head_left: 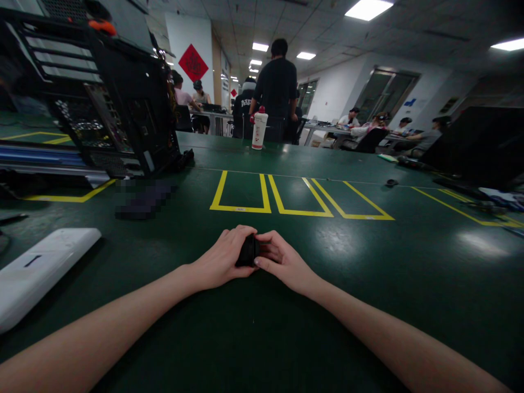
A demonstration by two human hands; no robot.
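Small black object (247, 253) between both hands

Sits low in front, at or just above the green tabletop (254, 349); cannot tell which. Gripped around its left side by the left hand (221, 256), pinched at its right edge by the right hand (289, 266). Beyond, three yellow tape outlines (303, 213); farther, a white bottle (258, 132). Off left, a white box-like object (51, 267) near, a black computer case (126, 103) behind.

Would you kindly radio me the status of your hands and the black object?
Left hand around small black object. Right hand, fingertips at its other edge. Contact with green table unclear. Yellow tape outlines beyond, not in the way.
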